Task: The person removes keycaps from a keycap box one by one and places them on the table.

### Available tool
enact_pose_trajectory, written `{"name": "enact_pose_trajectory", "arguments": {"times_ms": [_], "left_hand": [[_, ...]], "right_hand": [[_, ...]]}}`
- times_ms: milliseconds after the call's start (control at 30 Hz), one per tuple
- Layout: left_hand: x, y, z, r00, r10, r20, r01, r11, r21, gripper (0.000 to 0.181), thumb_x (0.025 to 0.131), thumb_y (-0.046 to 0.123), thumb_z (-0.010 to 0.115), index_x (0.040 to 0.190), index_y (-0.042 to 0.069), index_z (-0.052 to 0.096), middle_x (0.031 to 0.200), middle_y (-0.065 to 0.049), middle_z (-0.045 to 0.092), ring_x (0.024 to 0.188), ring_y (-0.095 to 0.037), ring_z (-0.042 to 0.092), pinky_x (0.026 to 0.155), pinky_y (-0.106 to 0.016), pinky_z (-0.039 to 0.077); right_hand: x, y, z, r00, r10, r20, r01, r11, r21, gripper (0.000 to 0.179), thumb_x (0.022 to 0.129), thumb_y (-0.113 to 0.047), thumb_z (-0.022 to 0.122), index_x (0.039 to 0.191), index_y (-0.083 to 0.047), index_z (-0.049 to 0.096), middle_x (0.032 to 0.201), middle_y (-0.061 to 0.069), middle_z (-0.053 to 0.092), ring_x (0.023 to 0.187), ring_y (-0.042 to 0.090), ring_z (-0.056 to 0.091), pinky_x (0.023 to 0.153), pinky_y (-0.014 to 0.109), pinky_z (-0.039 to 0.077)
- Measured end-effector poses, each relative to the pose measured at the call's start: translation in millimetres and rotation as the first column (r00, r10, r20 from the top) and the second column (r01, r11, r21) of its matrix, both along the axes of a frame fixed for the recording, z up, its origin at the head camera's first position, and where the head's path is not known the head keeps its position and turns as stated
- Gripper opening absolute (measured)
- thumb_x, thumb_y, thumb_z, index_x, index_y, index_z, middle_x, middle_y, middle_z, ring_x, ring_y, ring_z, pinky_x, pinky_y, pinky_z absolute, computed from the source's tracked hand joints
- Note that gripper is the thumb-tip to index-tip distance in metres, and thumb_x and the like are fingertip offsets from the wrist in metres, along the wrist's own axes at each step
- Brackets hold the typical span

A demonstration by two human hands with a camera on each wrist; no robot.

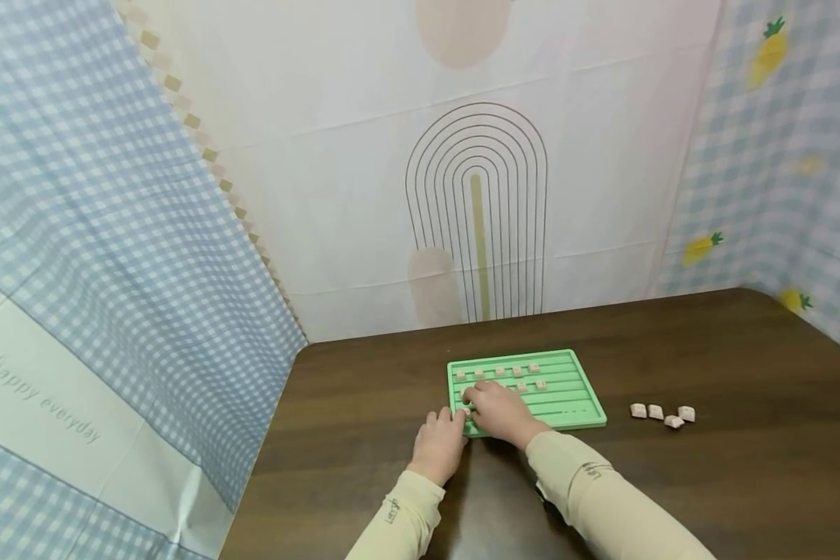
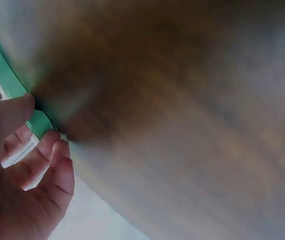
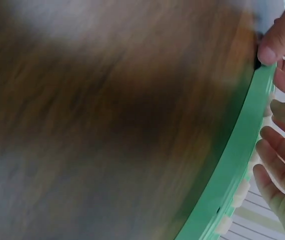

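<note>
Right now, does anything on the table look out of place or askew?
Slightly: among four small cream keycap-like pieces on the dark brown wooden table, right of the light green ridged tray, the nearest piece appears tipped, unlike its neighbours. Nothing looks spilled or damaged.

On 1 table point(image 1: 336, 435), 1 green tray point(image 1: 560, 400) was counted, with 5 keycaps point(image 1: 500, 372) seen along its far edge and at least 2 in the next row. Toward the table's right edge, 4 loose keycaps point(image 1: 655, 411) were counted; at the tray's near left corner, 2 hands point(image 1: 502, 411).
</note>
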State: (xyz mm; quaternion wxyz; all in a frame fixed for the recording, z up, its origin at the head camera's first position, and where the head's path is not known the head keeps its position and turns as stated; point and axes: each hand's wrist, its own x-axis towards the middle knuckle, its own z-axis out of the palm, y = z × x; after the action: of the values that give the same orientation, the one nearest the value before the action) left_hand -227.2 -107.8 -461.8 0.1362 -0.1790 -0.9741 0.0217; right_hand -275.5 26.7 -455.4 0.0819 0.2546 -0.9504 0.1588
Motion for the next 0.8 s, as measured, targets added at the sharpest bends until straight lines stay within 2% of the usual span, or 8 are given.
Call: {"name": "enact_pose_trajectory", "arguments": {"times_ms": [167,400,633,800], "left_hand": [[-1.3,-3.3,-1.4,0.998,-0.032,-0.048,0.031,0.999,-0.027,0.027,0.081,0.028,0.07,0.099,0.013,0.056,0.085,-0.005,0.057,0.068,-0.02,0.054,0.054,-0.027,0.046],[-4.5,-3.6,-3.8,0.993,-0.067,-0.093,0.066,0.998,-0.012,0.026,0.081,0.024,0.07,0.097,0.011,0.056,0.08,-0.005,0.056,0.066,-0.018,0.052,0.053,-0.026,0.046],[-4.9,-1.0,-5.9,0.998,-0.038,-0.041,0.039,0.999,0.021,0.022,0.083,0.021,0.067,0.098,0.01,0.054,0.083,-0.007,0.055,0.07,-0.02,0.053,0.055,-0.027,0.048],[-4.4,0.0,-7.3,0.999,-0.023,-0.033,0.024,0.999,0.021,0.02,0.085,0.017,0.064,0.099,0.008,0.053,0.084,-0.008,0.054,0.071,-0.021,0.053,0.056,-0.028,0.048]], "right_hand": [[1.0,-7.7,-4.6,0.999,0.008,-0.054,-0.006,0.999,0.036,0.01,0.086,-0.012,0.061,0.093,-0.008,0.066,0.089,0.006,0.063,0.08,0.023,0.061,0.064,0.036,0.051],[-0.6,-10.5,-9.3,0.993,-0.01,-0.121,0.021,0.996,0.09,0.008,0.088,-0.014,0.059,0.088,-0.011,0.066,0.084,0.003,0.062,0.076,0.02,0.059,0.063,0.033,0.051],[0.4,-11.7,-6.6,0.994,-0.022,-0.103,0.033,0.993,0.11,0.009,0.088,-0.016,0.059,0.09,-0.011,0.066,0.087,0.004,0.063,0.079,0.021,0.059,0.066,0.035,0.051],[0.7,-13.6,-6.5,0.994,-0.044,-0.104,0.056,0.992,0.113,0.009,0.088,-0.017,0.059,0.089,-0.011,0.065,0.085,0.004,0.062,0.077,0.021,0.058,0.065,0.035,0.051]]}}
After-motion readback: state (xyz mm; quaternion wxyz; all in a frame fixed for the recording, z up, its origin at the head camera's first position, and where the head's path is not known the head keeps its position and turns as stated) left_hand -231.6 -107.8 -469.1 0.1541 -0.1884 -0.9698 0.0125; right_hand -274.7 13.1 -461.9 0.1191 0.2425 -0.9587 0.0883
